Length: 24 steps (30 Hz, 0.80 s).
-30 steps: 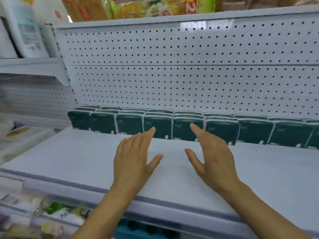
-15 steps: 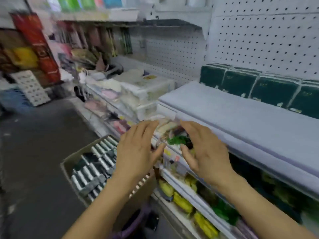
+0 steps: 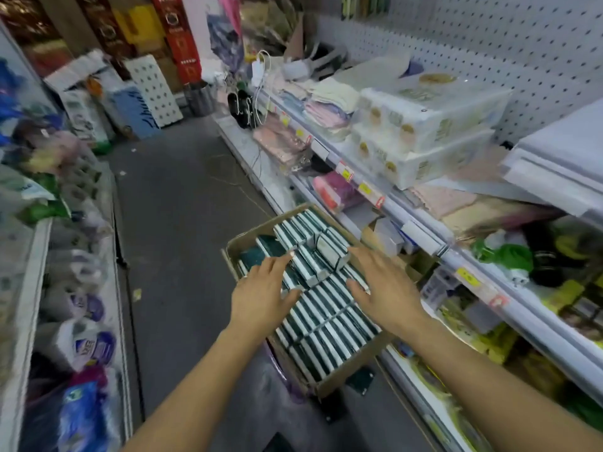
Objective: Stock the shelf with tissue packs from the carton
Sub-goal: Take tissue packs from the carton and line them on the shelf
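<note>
From the head camera, the carton (image 3: pixel 339 378) sits at centre, its near corner partly hidden by the forearms, and its rows of green-and-white tissue packs (image 3: pixel 329 318) blur together. Above them the left hand (image 3: pixel 261 296) and right hand (image 3: pixel 388 290) hover, fingers spread, gripping nothing. At 3 o'clock the pale shelf (image 3: pixel 561 158) is cut off by the frame. Grey aisle floor (image 3: pixel 182 223) runs toward 11 o'clock.

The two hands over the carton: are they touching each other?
Apart. The head view shows tissue packs in the gap between left hand and right hand.
</note>
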Motion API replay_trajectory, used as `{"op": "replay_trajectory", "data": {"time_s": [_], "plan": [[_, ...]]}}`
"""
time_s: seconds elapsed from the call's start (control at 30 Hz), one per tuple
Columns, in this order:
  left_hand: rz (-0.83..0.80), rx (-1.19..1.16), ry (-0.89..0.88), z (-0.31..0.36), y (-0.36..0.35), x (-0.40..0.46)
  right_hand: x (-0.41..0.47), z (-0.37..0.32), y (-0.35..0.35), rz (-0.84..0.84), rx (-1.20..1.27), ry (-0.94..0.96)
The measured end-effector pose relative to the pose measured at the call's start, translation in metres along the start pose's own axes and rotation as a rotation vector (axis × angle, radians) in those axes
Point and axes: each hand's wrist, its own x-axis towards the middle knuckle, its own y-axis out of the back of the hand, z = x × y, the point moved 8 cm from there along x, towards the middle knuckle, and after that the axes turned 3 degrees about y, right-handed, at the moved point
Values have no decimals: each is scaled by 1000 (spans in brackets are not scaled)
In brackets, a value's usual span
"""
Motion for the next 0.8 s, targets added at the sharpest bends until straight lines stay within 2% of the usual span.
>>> {"op": "replay_trajectory", "data": {"time_s": [0.27,0.53,0.67,0.8], "plan": [[-264,-279,273,-62,-94,59,66,30,-80,-276,-27,-71],[-322,-434,431,-83,-179,137,144,85,-199,-420,117,-156],[-300,-419,488,-86,-209,158,168,103,-249,-452,163,-194],[-349,-248,571,-94,-233,169,183,109,-274,-530,75,-216]]}}
